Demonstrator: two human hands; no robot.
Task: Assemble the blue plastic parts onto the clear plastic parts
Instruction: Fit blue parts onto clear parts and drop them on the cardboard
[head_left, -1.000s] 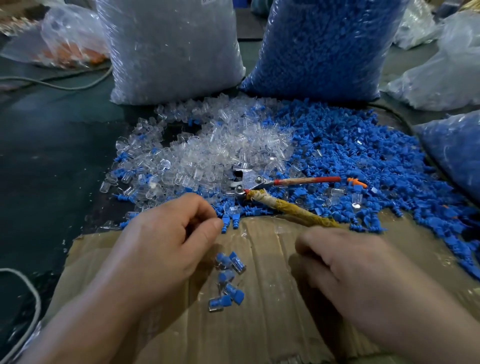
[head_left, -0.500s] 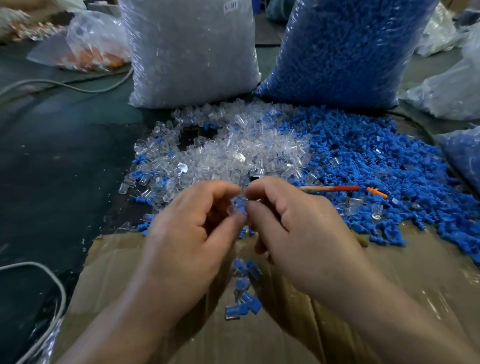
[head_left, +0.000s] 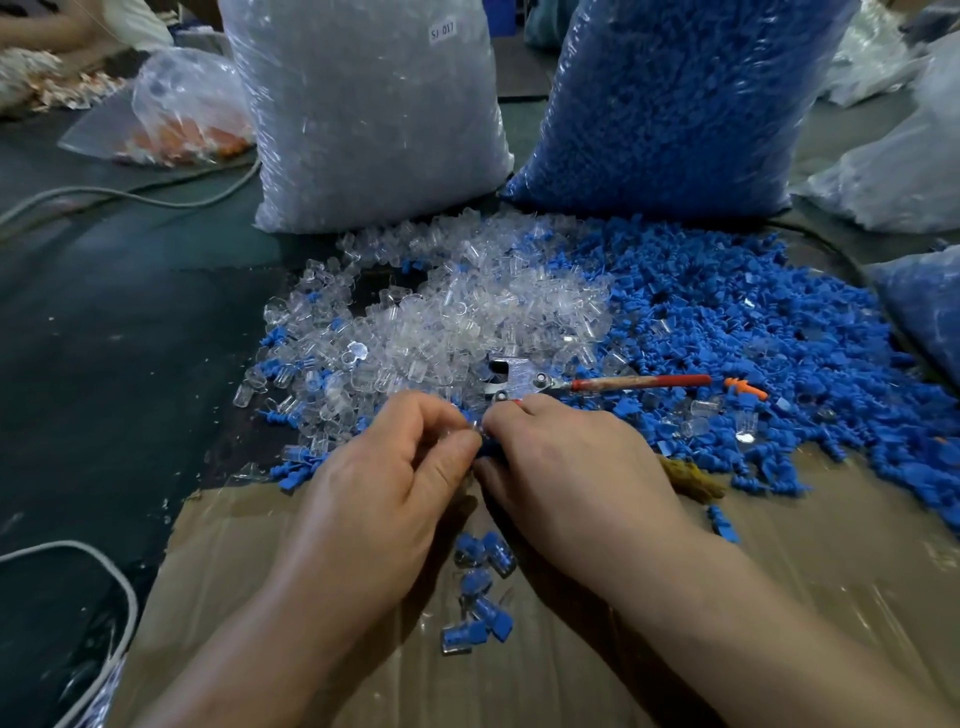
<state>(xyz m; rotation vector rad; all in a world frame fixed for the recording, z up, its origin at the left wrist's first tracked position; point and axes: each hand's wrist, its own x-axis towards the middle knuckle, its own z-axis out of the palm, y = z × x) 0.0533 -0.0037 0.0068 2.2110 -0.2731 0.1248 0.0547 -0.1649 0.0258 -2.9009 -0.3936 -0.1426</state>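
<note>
My left hand (head_left: 389, 483) and my right hand (head_left: 566, 467) meet fingertip to fingertip above the cardboard sheet (head_left: 805, 561). Between them they pinch one small piece: a clear plastic part (head_left: 474, 427) on the left hand's side and a blue plastic part (head_left: 485, 448) on the right hand's side, both mostly hidden by the fingers. Behind the hands lies a pile of clear parts (head_left: 467, 312), and to its right a pile of blue parts (head_left: 727, 322). Several joined blue-and-clear pieces (head_left: 480, 592) lie on the cardboard below the hands.
Pliers (head_left: 613, 383) with a red handle lie among the parts just behind my right hand. A big bag of clear parts (head_left: 363, 114) and a big bag of blue parts (head_left: 675, 104) stand at the back. A white cable (head_left: 119, 587) curves at lower left.
A second ago my hands were apart on the cardboard, the left one curled. They came together half a second ago and still pinch the piece, now slightly lower and closer.
</note>
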